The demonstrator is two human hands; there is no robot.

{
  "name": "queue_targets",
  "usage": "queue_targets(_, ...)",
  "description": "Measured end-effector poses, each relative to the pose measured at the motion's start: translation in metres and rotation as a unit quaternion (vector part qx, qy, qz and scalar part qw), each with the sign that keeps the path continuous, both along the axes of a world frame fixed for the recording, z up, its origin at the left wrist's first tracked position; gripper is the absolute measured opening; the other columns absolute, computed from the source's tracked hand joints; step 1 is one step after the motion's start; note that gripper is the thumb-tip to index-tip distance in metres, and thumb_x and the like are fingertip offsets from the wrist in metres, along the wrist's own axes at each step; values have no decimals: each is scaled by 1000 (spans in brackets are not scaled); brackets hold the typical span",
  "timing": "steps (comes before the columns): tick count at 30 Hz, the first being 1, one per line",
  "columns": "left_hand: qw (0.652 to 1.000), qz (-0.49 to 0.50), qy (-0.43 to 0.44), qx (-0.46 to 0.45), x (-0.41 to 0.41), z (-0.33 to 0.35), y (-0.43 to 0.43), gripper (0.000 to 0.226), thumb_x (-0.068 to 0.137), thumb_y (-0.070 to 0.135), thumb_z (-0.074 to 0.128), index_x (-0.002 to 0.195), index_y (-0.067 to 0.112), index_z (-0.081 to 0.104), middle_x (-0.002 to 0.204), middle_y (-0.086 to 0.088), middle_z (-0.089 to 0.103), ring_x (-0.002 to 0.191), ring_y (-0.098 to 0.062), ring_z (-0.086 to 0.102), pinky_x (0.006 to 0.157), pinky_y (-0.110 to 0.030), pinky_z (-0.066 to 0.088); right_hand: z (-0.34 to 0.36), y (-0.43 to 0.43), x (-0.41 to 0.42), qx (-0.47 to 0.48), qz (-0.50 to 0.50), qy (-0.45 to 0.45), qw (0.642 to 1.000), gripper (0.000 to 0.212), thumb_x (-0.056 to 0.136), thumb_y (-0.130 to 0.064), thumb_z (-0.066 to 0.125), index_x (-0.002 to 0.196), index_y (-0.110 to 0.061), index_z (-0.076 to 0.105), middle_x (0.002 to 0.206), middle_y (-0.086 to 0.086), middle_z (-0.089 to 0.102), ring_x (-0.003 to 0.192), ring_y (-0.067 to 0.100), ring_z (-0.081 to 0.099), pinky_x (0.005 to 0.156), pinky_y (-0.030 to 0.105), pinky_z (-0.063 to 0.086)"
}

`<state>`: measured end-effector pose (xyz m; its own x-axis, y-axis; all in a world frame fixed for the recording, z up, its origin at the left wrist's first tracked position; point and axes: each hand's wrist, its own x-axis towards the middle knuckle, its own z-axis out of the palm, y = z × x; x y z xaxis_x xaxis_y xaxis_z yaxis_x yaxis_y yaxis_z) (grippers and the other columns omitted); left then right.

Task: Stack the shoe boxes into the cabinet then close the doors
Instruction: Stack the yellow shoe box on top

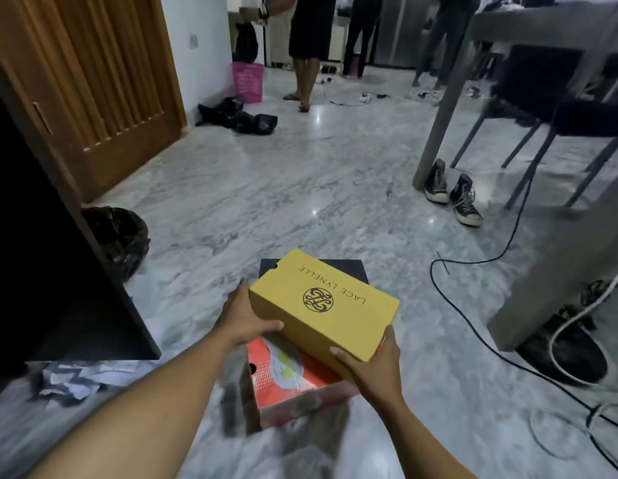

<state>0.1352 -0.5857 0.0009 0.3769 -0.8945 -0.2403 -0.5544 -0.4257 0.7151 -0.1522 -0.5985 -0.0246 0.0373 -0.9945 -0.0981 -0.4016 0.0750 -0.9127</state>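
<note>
Marble floor runs past the dark cabinet at left. Left hand and right hand clamp opposite ends of the yellow box, over an orange box. Swinging it leftward could clip the cabinet's edge and jar the grip loose.
</note>
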Motion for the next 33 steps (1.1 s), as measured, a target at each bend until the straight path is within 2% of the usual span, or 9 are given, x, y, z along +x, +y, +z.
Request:
queue_targets(3,999,-2,45,3,-5,1,-8,168,30,64,92,156,24,-12,165,-1,15,151,-24,17,118,-46,29,-5,0,4,-16,-3,-5,1000,117,44,-69,88,140,-39,30,132,-5,53,122,22,53,100,54,48)
queue_targets(7,999,24,30,-35,-16,-8,5,148,50,44,97,158,29,-2,162,-7,17,150,-27,18,116,-44,30,-6,-7,-9,-30,11,-13,999,115,44,-61,94,139,-36,34,130,-2,56,117,16,58,94,46,55)
queue_targets(9,997,30,38,-53,-20,-15,18,149,46,49,97,158,34,-2,159,-8,21,148,-28,22,113,-45,32,-5,-11,-18,-33,23,-13,999,109,44,-48,99,134,-40,40,126,-10,59,113,9,60,93,38,55)
queue_targets(12,996,32,61,-64,-24,-25,38,157,32,67,93,156,40,1,158,-2,29,145,-25,31,112,-47,39,-6,-19,-33,-14,43,-31,998,133,40,-33,102,152,-31,31,135,-15,54,121,7,55,98,28,49)
queue_targets(15,995,15,68,-76,-30,-35,52,156,27,74,90,156,43,5,154,10,38,139,-16,40,109,-41,43,-5,-24,-43,-5,71,-31,997,122,39,-29,103,144,-34,40,127,-21,59,114,-4,58,88,15,52)
queue_targets(18,993,20,72,-90,-35,-42,58,155,27,73,90,156,39,13,144,13,47,129,-11,47,104,-33,45,-6,-28,-48,2,85,-24,996,131,34,-43,103,147,-34,38,136,-12,59,123,8,57,98,39,55)
queue_targets(20,992,23,69,-99,-35,-44,56,152,28,75,89,155,41,13,139,12,46,126,-10,45,104,-33,44,-7,-29,-49,-1,91,-32,995,131,34,-46,103,148,-35,38,136,-12,59,124,12,57,100,43,54)
queue_targets(28,985,34,106,-129,-35,-38,60,132,38,67,92,150,44,27,137,22,52,127,-8,49,101,-30,43,-8,-22,-43,-18,86,-71,994,113,41,-27,103,138,-42,46,117,-24,66,108,-2,62,90,28,57)
queue_targets(33,981,51,98,-161,-34,1,100,129,41,57,95,151,37,30,125,24,52,121,-10,50,94,-27,41,23,6,-34,-25,96,-81,992,126,39,-26,103,147,-35,40,127,-19,62,113,0,59,80,18,56)
